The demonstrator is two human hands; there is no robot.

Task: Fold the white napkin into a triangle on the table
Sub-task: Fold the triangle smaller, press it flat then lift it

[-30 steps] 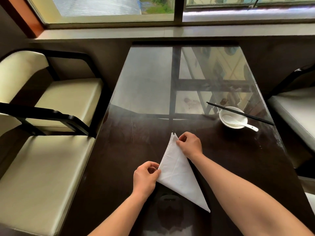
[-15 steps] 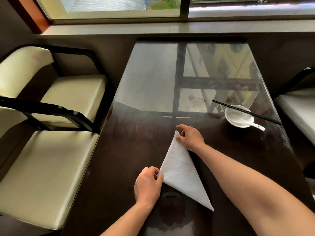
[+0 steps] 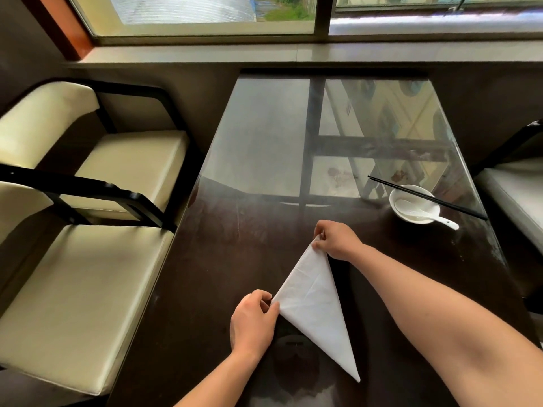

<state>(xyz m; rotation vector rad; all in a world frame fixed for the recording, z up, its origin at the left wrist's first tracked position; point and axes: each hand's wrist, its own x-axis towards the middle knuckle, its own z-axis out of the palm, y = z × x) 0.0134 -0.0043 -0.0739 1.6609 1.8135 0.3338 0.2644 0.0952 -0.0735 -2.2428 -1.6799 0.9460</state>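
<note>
The white napkin [image 3: 316,301] already lies triangular near the table's [image 3: 205,289] near edge; left hand [image 3: 252,323] and right hand [image 3: 338,240] each pinch a corner. Next, probably, flattening the creases.

bare table [image 3: 249,230] left of napkin [image 3: 314,304], bowl [image 3: 414,207] far right

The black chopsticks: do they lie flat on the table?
No, the black chopsticks rest across the rim of the white bowl.

White napkin [image 3: 313,298], triangle (creased), flat on table [image 3: 235,259]
</note>
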